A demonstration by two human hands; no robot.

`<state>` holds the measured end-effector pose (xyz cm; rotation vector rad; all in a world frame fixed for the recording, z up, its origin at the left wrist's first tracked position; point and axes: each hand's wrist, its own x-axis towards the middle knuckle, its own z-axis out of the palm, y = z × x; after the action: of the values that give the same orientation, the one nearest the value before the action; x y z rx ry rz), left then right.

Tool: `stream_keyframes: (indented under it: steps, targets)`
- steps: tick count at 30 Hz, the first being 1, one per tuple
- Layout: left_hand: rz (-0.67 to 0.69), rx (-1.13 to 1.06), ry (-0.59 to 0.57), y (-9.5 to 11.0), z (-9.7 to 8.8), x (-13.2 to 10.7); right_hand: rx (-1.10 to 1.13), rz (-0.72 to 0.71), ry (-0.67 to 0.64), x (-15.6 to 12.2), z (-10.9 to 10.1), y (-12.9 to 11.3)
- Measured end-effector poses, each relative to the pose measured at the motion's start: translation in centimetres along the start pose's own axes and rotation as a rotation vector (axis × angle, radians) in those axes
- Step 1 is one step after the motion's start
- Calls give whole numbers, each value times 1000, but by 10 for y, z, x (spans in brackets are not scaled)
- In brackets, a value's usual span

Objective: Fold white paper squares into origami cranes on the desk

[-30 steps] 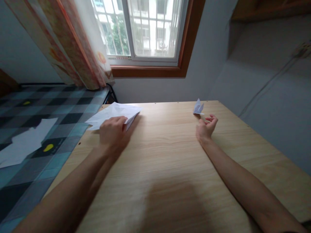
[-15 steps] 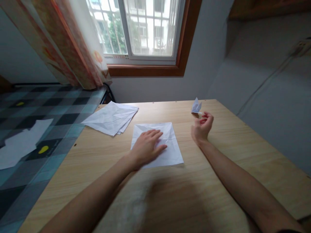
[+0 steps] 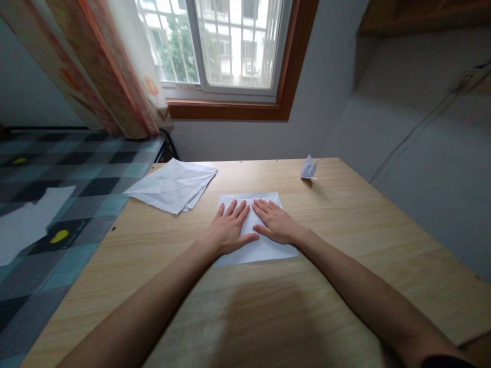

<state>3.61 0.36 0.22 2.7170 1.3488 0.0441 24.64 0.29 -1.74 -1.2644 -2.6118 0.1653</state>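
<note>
A: Where does the paper lie from your hands?

B: A roughly square white sheet of creased paper lies flat on the pale wood-grain bench, directly beneath your two palms. Your left hand covers its left part, your right hand its right; neither is the nearer, as both rest on it.

A: And your grip?

B: Apart on both sides. Your left fingers fan wide, your right ones lie closer together, and nothing is pinched. A narrow strip of paper shows between the two sets of fingertips; whether the thumbs touch, you cannot tell from here.

A: Which way does the sheet point?

B: No long axis stands out. Its near edge faces you, its far edge runs roughly along the bench's far edge, and your fingers slant away from you and inward over its middle.

A: What flanks it?

B: A loose pile of creased white papers lies beyond your left hand; a small folded white paper figure stands beyond your right, well apart.
</note>
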Motion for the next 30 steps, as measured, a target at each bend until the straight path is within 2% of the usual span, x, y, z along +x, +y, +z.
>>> stream_keyframes:
  steps: [6,13,16,19,20,21,23,25,26,30]
  targets:
    - [-4,9,3,-18,0,-4,-97,138,-76,-11,-6,14]
    - [1,-10,-44,-45,-8,-18,-41,233,9,-27,-6,41]
    - [67,-118,-51,-53,-15,-26,141,220,146,-32,-6,52]
    - [121,-263,-17,-59,-22,-34,502,194,337,-37,-8,62]
    - [134,-297,-24,-60,-24,-37,644,180,364,-39,-10,65]
    - [145,-320,-37,-61,-26,-39,773,158,358,-42,-13,68]
    - [166,-332,-80,-61,-29,-41,934,82,209,-47,-22,74]
    - [181,-303,-122,-59,-30,-42,864,20,-25,-52,-32,79]
    - [184,-280,-137,-58,-31,-42,791,4,-92,-53,-37,81]
    - [182,-208,-153,-54,-30,-40,609,-33,-127,-52,-43,80]
